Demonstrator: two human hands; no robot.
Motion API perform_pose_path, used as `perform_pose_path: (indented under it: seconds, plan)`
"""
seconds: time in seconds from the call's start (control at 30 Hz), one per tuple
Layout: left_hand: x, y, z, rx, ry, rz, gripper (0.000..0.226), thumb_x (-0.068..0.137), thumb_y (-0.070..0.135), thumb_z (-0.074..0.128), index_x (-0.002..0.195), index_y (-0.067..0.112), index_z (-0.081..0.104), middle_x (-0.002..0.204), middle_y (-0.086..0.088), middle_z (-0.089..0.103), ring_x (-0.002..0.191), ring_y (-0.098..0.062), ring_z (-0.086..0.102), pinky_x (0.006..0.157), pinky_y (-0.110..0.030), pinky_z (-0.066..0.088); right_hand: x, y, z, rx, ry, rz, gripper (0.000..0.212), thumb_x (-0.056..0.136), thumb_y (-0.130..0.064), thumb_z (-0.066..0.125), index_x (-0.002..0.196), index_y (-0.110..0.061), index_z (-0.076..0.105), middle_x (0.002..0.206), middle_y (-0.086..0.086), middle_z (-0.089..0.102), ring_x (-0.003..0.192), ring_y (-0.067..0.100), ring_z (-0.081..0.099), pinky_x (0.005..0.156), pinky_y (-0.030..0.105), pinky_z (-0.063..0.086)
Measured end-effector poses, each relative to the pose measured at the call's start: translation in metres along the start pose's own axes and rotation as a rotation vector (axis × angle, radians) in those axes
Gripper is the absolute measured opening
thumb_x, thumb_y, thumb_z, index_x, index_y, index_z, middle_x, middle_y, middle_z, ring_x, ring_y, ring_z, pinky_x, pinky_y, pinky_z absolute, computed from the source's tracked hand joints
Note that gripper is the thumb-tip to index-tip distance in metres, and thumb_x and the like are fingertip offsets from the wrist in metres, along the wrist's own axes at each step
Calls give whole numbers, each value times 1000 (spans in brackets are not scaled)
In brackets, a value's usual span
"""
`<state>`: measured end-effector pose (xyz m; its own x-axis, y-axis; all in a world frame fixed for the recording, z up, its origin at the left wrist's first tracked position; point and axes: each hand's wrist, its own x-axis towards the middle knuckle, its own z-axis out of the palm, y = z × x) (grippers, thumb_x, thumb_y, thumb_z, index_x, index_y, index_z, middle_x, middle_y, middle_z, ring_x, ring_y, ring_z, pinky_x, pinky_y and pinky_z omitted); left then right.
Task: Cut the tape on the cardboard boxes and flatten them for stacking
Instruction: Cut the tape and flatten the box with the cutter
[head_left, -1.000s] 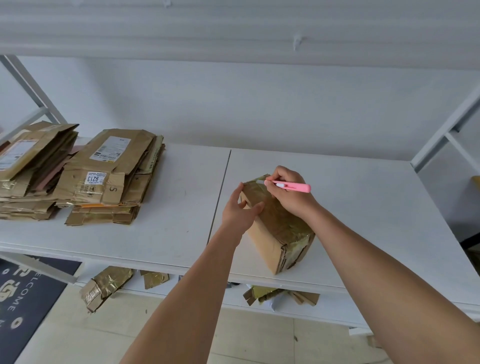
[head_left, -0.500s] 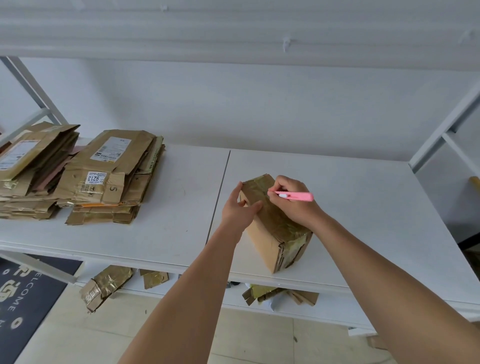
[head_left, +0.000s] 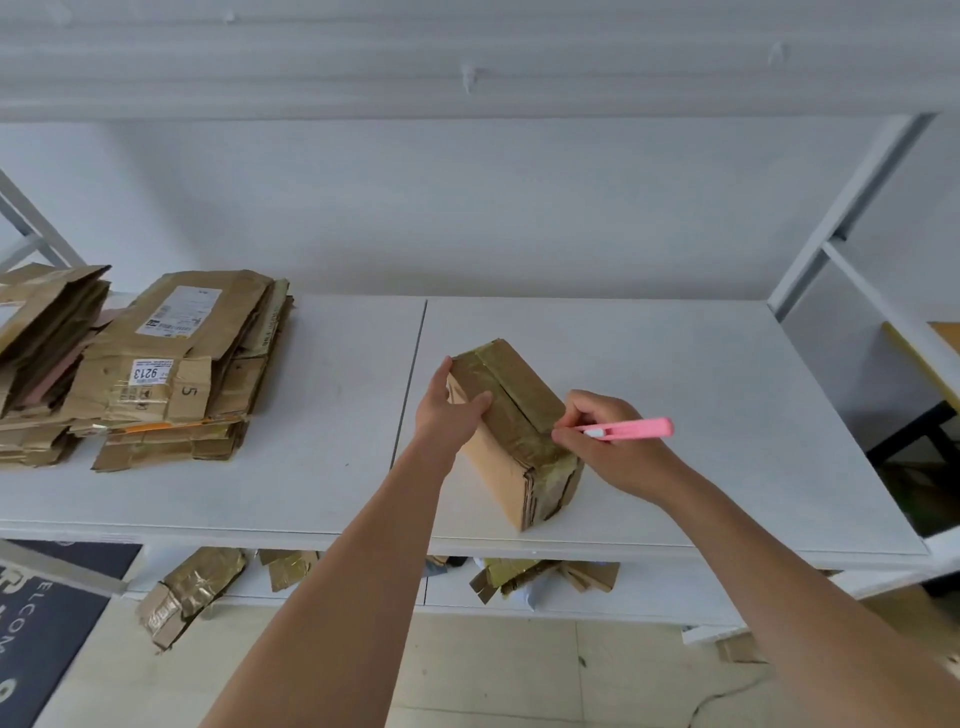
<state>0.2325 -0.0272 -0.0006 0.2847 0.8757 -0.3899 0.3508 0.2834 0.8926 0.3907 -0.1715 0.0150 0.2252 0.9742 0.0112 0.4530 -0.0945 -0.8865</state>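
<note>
The left hand (head_left: 451, 410) is gripping the box (head_left: 511, 415) (standing on the table (head_left: 727, 374)), thumb over its top; the right hand (head_left: 605, 449) is pinching a pink cutter (head_left: 631, 429), tip touching the tape.

The right hand (head_left: 613, 447) has drawn the pink cutter (head_left: 626, 430) along the top of the box (head_left: 511, 415), from the far end toward the near end. It now sits at the near right edge of the box top. Behind it a dark slit shows along the taped seam, running lengthwise down the box top where the tape looked whole before.
</note>
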Motion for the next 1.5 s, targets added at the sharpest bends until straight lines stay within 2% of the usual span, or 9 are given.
perform_pose_path:
  seconds: [0.2,0.4,0.5,0.6,0.77,0.97,1.13,1.27,1.5]
  plan:
    - [3,0,6,33,19,48,75,92,26,66,151,43,24,152,4,37,110,-15,45,77,-30,39,-41,6,-2,89,79,-90,20,95,-9,61,77,-11,54,66,-2,54,59,2,49,53,19,38]
    - [11,16,6,194,-49,45,80,92,6,56,156,33,17,164,13,-3,146,-17,24,88,-23,31,-59,10,19,237,258,-92,16,97,-16,60,84,-9,53,67,6,55,57,18,49,51,26,42]
    - [13,19,3,250,-85,63,78,91,5,54,156,31,19,162,8,11,135,-17,34,87,-23,34,-69,14,31,494,532,-100,10,96,-15,62,89,-12,56,73,9,61,70,34,63,73,33,58]
    - [12,18,0,216,-77,58,75,91,13,63,153,35,26,149,0,28,112,-15,38,90,-29,34,-67,17,35,737,680,8,13,90,-17,67,91,-7,58,85,14,66,80,29,68,88,48,58]
    - [-1,12,-6,234,-2,85,73,85,17,71,144,24,29,127,4,25,107,-19,41,88,-30,35,-43,6,42,841,653,18,22,91,-26,65,96,-6,60,83,11,69,85,20,69,87,59,53]
    - [-16,-1,-36,531,146,204,62,79,30,75,125,9,37,119,3,28,106,-20,45,83,-31,44,1,-19,61,862,652,12,17,96,-27,61,95,-10,61,80,7,70,86,20,70,82,44,60]
    - [-19,-14,-58,406,131,93,61,83,35,75,122,14,34,122,-4,43,105,-20,48,82,-30,40,17,-23,68,911,767,6,10,99,-23,58,96,-13,60,82,6,69,88,20,69,91,42,56]
    - [-17,-18,-47,401,208,84,61,81,42,76,110,16,30,117,-3,36,101,-21,45,82,-32,38,0,-5,67,805,841,18,12,98,-26,58,95,-15,62,82,7,70,86,22,69,85,40,56]
    - [-13,-9,-14,438,309,80,66,87,49,62,137,27,24,113,-3,25,116,-37,41,90,-42,38,-13,11,57,917,767,132,30,95,-36,53,103,-7,57,90,9,71,96,19,70,83,47,60]
